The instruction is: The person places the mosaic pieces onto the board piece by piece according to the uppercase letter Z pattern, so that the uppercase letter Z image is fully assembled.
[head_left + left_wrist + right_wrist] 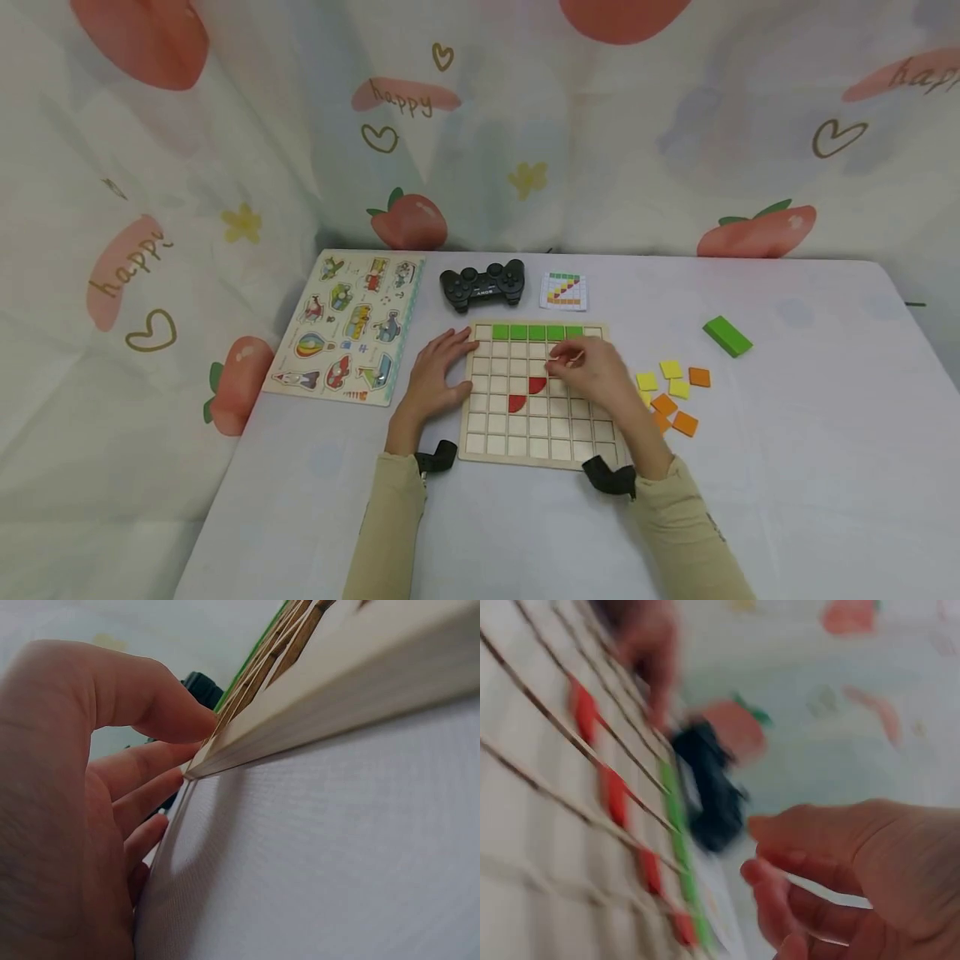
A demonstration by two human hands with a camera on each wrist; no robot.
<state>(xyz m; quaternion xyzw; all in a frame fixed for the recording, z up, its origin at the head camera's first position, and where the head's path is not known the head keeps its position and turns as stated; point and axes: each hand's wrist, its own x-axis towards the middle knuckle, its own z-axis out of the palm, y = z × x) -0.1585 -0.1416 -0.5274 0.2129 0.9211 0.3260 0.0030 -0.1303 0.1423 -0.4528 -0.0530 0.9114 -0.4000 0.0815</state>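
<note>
A wooden grid board (498, 446) lies flat on the table, with a row of green squares (536, 332) along its far side. Two red quarter-round pieces (517, 403) show on it in the head view; the right wrist view shows several red pieces (615, 796) in a diagonal. My left hand (433, 372) rests at the board's left edge, thumb and fingertips touching the rim. Over the board's right half is my right hand (596, 371), its fingers loosely bent. Nothing shows between its thumb and fingertips (759, 874) in the right wrist view.
Right of the board lie loose yellow squares (671, 369) and orange squares (686, 423), with a green block (727, 336) farther off. Behind it are a black game controller (483, 285) and a small pattern card (564, 292). A picture puzzle board (341, 325) lies at the left.
</note>
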